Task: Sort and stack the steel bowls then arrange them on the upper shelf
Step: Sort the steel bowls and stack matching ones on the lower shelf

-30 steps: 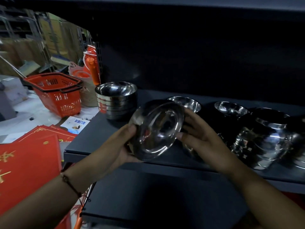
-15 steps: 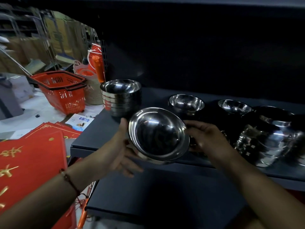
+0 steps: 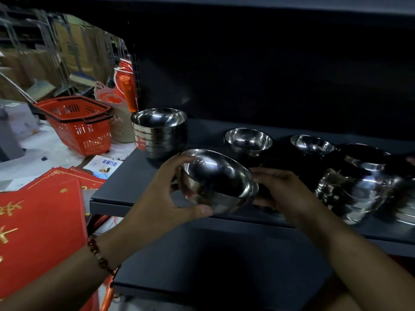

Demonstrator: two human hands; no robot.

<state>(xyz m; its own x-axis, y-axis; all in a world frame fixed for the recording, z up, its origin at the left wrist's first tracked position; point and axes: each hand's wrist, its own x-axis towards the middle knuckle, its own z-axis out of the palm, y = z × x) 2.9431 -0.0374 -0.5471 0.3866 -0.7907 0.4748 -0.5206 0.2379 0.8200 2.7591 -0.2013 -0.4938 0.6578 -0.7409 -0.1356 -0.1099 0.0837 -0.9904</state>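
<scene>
both hands, left hand [image 3: 166,194] and right hand [image 3: 285,194], clasp the steel bowl [image 3: 215,180]; level it, then nest it squarely onto the bowl stack [image 3: 160,133].

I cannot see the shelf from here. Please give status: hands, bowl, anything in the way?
Left hand and right hand both grip one steel bowl, mouth up, above shelf front. Stack of bowls stands behind left. Path looks free.

Dim shelving, glinting steel, blurred edges

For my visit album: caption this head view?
Both hands hold a steel bowl beside stacked bowls.
</scene>
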